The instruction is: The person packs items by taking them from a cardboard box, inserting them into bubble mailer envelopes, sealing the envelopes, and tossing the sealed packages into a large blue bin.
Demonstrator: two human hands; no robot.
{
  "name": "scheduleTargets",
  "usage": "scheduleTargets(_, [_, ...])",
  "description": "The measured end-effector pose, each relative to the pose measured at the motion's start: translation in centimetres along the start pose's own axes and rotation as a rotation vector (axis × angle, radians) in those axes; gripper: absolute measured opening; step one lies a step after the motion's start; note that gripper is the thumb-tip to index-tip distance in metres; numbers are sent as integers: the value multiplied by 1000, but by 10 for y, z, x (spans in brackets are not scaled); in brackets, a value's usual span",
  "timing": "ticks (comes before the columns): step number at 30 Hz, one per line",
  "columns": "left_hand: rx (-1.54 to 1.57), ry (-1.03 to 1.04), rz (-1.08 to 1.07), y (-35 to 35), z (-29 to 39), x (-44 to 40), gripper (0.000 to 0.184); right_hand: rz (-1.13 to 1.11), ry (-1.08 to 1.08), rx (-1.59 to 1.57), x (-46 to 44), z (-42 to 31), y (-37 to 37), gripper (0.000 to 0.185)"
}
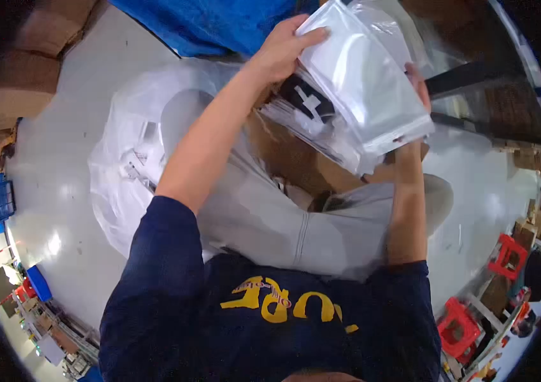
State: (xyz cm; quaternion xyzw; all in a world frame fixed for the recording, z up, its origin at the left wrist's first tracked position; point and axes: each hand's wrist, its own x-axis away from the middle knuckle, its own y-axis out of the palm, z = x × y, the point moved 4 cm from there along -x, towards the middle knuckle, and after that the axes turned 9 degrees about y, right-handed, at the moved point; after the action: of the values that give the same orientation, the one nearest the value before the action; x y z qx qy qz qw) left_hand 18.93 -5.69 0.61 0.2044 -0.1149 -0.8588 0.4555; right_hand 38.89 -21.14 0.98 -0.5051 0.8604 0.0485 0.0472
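Observation:
A flat, glossy stack of clear plastic bags [363, 79] is tilted above an open cardboard box. My left hand [283, 49] grips its upper left corner, thumb on top and fingers underneath. Along the right edge, my right hand [418, 86] supports the stack; only some fingertips show, and the rest is hidden behind the plastic. Below, the cardboard box [283, 149] stands between my legs, holding packed plastic-wrapped items [308, 108], some with black and white parts. More clear plastic [382, 22] lies behind the stack.
A large translucent plastic bag [114, 153] with small items lies on the floor at my left. Blue sheeting [200, 25] is at the top. Cardboard boxes [25, 79] stand at upper left. Red stools [458, 328] are at lower right, near a dark table or rack [493, 83] further up.

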Motion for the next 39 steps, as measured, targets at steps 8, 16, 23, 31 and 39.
scheduleTargets(8, [131,-64,162,13,6,0,42,107,402,-355,-1,14,-13,43])
scheduleTargets(16, [101,-405,-8,15,36,10,38,13,527,-261,-2,14,-21,37])
scheduleTargets(23, [-278,-173,-101,-9,18,-1,31,-13,332,173,2,-7,-8,33])
scheduleTargets(31, [-328,89,-230,6,38,-2,31,122,434,47,-5,25,-17,33])
scheduleTargets(39, [-910,499,481,-59,71,-12,23,471,331,-122,-9,1,-38,36])
